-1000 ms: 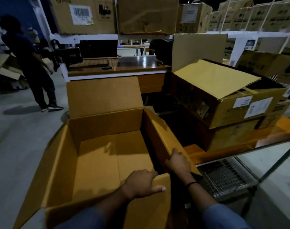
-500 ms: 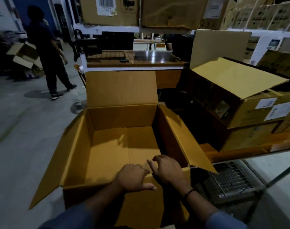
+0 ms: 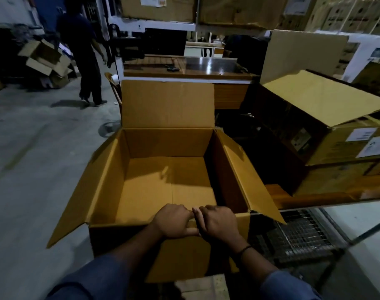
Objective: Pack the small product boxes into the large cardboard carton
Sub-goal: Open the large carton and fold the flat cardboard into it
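Observation:
A large brown cardboard carton (image 3: 167,144) stands open on the floor in front of me, its inside bare and its four flaps spread out. My left hand (image 3: 174,221) and my right hand (image 3: 217,223) sit side by side on the near rim, fingers curled over the edge where the near flap folds down. The two hands touch at the knuckles. No small product boxes show in the carton or in my hands.
Stacked cartons with white labels (image 3: 327,131) sit on a wooden platform at the right. A wire mesh rack (image 3: 301,232) lies low at the right. A wooden counter (image 3: 184,68) stands behind the carton. A person (image 3: 85,55) walks at the back left by loose cardboard (image 3: 46,61).
My right hand has slid from the carton's right flap to the near rim beside my left hand. The right flap has dropped outward. The view has shifted so that the carton is more centred.

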The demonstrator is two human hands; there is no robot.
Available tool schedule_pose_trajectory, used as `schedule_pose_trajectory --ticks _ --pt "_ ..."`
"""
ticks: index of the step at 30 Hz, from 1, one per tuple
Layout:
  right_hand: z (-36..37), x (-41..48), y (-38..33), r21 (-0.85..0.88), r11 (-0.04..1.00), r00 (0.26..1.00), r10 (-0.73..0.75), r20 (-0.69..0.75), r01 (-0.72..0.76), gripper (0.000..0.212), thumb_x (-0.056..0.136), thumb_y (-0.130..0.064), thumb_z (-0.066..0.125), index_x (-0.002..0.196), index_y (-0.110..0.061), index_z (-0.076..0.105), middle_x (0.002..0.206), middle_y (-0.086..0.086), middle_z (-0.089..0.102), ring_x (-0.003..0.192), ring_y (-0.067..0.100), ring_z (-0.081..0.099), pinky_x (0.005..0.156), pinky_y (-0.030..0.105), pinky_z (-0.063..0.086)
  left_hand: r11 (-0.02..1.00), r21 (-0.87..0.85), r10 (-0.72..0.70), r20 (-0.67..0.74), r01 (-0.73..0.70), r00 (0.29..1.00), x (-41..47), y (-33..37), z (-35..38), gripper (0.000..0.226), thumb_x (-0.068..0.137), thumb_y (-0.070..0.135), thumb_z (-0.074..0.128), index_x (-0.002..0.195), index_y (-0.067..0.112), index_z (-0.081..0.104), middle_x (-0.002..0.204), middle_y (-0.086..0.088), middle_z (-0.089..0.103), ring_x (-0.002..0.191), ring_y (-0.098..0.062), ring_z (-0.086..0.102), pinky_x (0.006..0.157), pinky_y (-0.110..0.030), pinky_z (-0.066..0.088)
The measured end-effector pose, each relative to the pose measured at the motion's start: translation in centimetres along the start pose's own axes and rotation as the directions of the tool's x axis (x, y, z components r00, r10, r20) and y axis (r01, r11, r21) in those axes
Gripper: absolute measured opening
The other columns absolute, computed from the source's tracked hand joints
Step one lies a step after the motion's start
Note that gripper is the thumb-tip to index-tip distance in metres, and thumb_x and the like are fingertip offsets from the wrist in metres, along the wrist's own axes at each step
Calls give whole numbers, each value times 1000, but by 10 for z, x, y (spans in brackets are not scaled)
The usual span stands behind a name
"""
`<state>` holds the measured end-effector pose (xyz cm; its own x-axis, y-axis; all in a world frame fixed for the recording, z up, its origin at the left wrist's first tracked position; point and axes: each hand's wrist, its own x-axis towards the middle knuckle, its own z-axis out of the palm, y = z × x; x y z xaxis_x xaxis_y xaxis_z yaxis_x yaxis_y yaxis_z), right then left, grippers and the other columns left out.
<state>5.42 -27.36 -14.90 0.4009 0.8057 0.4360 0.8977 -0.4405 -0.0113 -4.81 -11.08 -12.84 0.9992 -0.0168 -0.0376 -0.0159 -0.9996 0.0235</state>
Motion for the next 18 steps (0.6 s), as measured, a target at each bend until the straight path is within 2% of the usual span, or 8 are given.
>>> schedule_pose_trajectory --ticks 3,5,6,8,10,12,15,18 --pt "0 -11 13 9 998 998 -59 -19 59 47 108 -50 38 73 -23 56 62 -1 52 49 19 48 46 31 31 1000 -17 -21 58 22 998 -9 -12 -1 107 67 105 14 126 30 62 100 -3 73 87 -26 69 62 -32 42" --pt "0 -17 20 -3 999 998 -53 -30 53 45 107 -51 41 75 -23 55 65 -1 53 54 20 49 52 32 32 1000 19 -19 9 19 1000 -19 -26 5 94 72 103 24 113 31 68 92 3 74 80 -18 69 53 -26 35" --pt "0 -19 22 -13 998 998 -54 -36 54 44 106 -51 44 75 -23 55 66 -1 53 56 20 49 54 33 31 995 94 29 -100 -19 995 -25 -32 9 84 76 100 31 102 32 73 80 9 72 69 -11 67 46 -22 27" --pt "3 -21 25 -25 998 997 -65 -51 64 42 105 -51 47 75 -23 55 66 -1 52 56 19 49 56 32 27 988 156 14 -143 8 990 -37 -45 18 74 82 95 36 78 33 76 58 16 63 48 -2 57 42 -13 12" --pt "5 -21 24 -25 997 995 -77 -67 76 41 105 -50 50 75 -23 56 66 -1 53 56 20 49 56 31 28 995 105 20 -165 -3 986 -42 -49 28 76 86 93 33 73 32 76 53 15 60 43 -1 54 42 -13 18" --pt "8 -21 23 -23 997 993 -79 -84 78 41 105 -49 48 75 -23 57 66 -1 55 56 21 51 55 33 33 999 40 28 -179 -21 984 -40 -43 25 86 83 96 25 84 28 78 62 9 68 53 -10 64 46 -20 31" --pt "8 -21 23 -16 997 994 -76 -83 75 45 106 -51 42 76 -23 59 67 0 57 57 22 53 54 33 36 996 -9 -92 -86 91 992 -40 -36 17 106 74 102 8 107 27 77 85 3 75 74 -15 70 57 -26 40" --pt "1 -23 20 21 999 998 -49 -32 49 47 107 -52 41 73 -24 58 66 -2 56 57 20 52 54 33 37 976 -65 -205 31 207 978 -43 -30 10 100 74 101 22 123 30 73 102 3 78 89 -13 72 70 -26 52"
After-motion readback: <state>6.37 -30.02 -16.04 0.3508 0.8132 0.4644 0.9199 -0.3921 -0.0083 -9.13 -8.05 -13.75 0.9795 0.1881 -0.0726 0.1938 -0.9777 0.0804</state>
